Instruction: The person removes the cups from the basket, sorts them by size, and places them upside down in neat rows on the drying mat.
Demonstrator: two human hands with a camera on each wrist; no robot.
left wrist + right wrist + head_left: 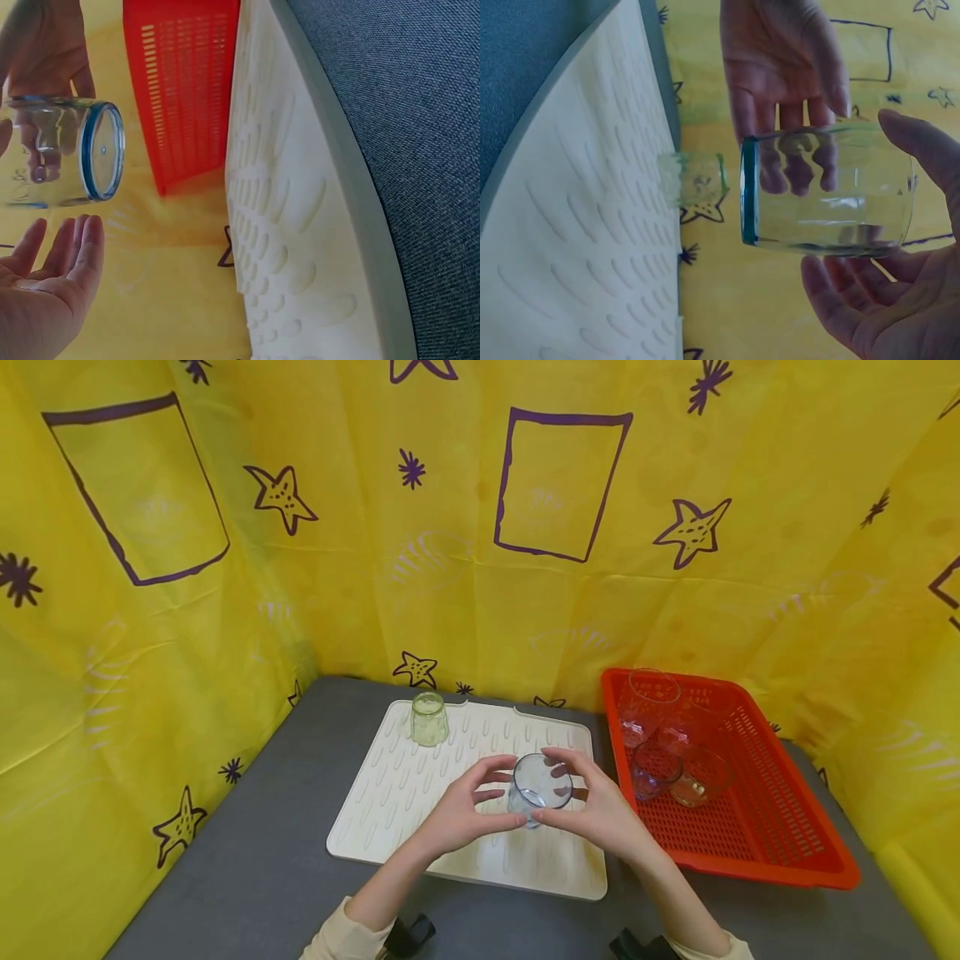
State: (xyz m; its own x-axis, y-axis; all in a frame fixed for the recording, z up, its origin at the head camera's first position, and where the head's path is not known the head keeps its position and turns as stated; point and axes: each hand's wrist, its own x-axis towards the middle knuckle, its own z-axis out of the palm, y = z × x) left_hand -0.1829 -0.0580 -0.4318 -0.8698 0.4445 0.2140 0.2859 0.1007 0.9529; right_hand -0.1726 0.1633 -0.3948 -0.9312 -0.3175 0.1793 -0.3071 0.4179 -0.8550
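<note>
A clear drinking glass [537,789] with a thick bluish base stands upright in the air over a white ridged draining board [390,793]. My left hand [468,806] holds it from the left, its thumb at the near side. From the right, my right hand [603,806] grips it with thumb and fingers spread round its upper part. In the right wrist view, the base of the glass [825,191] faces the board, with a gap between, and left fingers show through the wall. A greenish tumbler [429,720] rests on the board's far left part.
To the right, a red plastic basket [750,852] stands beside the board and holds several clear glasses [656,768] at its left side. Board and basket sit on a dark grey table [247,860]. Yellow patterned cloth [337,568] hangs behind and at both sides.
</note>
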